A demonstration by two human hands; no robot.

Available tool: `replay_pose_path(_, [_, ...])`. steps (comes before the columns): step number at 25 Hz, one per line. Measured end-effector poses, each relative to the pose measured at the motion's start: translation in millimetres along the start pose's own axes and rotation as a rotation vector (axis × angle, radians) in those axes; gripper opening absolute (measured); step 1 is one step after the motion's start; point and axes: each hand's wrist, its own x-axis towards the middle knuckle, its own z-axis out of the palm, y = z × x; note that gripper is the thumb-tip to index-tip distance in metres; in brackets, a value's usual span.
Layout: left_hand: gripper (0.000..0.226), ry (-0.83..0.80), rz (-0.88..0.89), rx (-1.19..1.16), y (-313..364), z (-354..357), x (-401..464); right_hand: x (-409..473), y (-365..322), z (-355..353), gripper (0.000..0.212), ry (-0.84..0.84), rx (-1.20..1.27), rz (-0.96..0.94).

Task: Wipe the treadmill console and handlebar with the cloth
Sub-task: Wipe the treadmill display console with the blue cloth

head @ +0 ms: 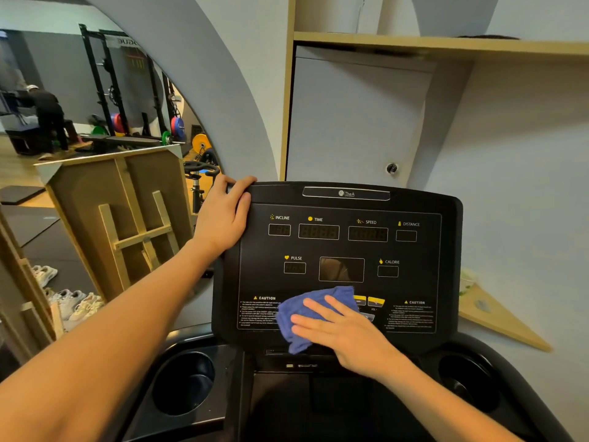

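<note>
The black treadmill console (414,275) fills the middle of the view, with dark display windows and yellow labels. A crumpled blue cloth (306,309) lies against its lower middle, over the buttons. My right hand (347,336) presses flat on the cloth, fingers spread and pointing left. My left hand (224,215) grips the console's upper left corner, thumb on the front face. No handlebar shows apart from the dark side rails at the bottom corners.
Two round cup holders, one at the left (185,382) and one at the right (465,379), sit below the console. A wooden board (127,215) leans at the left, with shoes (76,303) beneath. A cabinet door (357,122) and shelf stand behind. A person bends over in the mirrored gym area.
</note>
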Motion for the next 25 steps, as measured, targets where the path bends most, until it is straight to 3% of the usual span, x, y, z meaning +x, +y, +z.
replay_pose_path(6, [0.040,-0.003,-0.014,0.002,1,1,0,7,37,-26,0.093,0.179,-0.038,0.244])
replay_pose_path(12, [0.039,0.001,-0.023,0.014,1,2,0,57,9,-24,0.098,0.300,0.019,0.435])
replay_pose_path(18, [0.038,-0.001,-0.012,0.005,1,1,0,58,-28,-2,0.090,0.220,0.031,0.205])
replay_pose_path(22, [0.038,-0.008,-0.015,-0.001,1,0,0,21,-23,12,0.105,0.024,-0.003,0.042])
replay_pose_path(25, [0.039,-0.015,-0.015,-0.005,1,0,-1,-15,-10,14,0.117,-0.061,-0.052,0.044])
